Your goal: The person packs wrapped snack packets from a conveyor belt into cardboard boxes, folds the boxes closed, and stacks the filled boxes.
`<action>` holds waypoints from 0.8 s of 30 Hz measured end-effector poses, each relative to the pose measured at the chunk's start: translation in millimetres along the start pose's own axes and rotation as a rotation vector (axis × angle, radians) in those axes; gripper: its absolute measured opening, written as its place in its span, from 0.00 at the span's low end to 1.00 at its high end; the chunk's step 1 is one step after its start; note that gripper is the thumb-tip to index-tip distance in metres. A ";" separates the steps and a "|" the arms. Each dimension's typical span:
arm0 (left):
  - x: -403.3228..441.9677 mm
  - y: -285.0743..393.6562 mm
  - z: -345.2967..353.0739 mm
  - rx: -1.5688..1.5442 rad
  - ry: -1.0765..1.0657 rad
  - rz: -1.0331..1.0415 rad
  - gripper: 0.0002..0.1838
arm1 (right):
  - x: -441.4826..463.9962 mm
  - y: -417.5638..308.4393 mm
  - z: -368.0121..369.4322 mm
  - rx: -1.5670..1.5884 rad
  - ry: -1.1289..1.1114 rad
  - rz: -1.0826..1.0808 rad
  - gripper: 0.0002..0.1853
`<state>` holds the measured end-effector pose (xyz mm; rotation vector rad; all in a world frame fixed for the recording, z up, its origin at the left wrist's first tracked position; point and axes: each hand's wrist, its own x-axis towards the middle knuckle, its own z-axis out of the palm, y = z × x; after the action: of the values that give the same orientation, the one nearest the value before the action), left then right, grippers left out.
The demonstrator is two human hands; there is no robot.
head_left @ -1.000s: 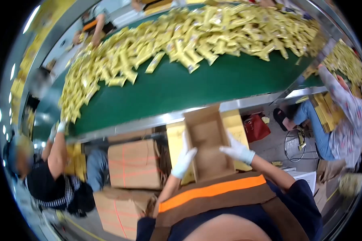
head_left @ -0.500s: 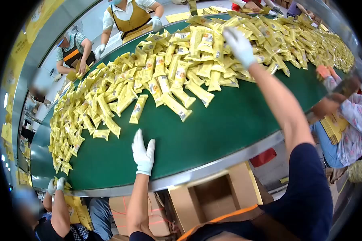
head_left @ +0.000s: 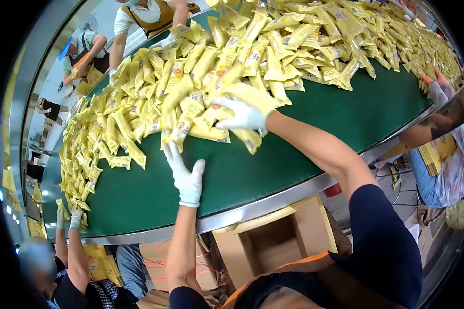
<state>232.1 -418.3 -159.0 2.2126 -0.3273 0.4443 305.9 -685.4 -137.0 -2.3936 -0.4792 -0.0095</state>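
Note:
A big heap of yellow wrapped snack packets [head_left: 183,126] is spread over the green belt [head_left: 304,136]. My left hand [head_left: 186,176], in a white glove, is open at the near edge of the heap. Its fingertips meet the lowest packets and its thumb points out to the side. My right hand [head_left: 242,114], also gloved, is among packets at the front of the heap, its fingers stretched to the left. One yellow packet [head_left: 252,97] lies along the top of this hand and wrist. Some packets around it are blurred.
An open cardboard box [head_left: 273,247] stands below the belt's metal rim [head_left: 242,212], with a closed carton [head_left: 178,262] to its left. Co-workers reach onto the belt from the far side, the lower left and the right. Folded yellow cartons [head_left: 434,154] rest by the right co-worker.
My right hand has come down and left from the far part of the heap, dragging packets toward my left hand. The left hand has stayed nearly in place, slightly higher in view.

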 end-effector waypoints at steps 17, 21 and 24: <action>39.5 -6.4 25.3 0.522 -0.275 0.266 0.44 | 4.2 5.3 -80.9 -0.753 -0.275 0.055 0.35; 53.2 -4.1 11.9 0.679 -0.363 0.429 0.37 | -29.4 -4.6 -84.6 -0.700 -0.046 0.020 0.20; 68.8 8.4 6.1 0.706 -0.472 0.441 0.33 | -86.4 -48.5 -92.1 -0.529 0.060 -0.060 0.16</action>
<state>292.2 -434.0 -127.9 2.9361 -1.0583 0.2811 219.8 -739.1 -47.5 -2.8814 -0.5753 -0.2644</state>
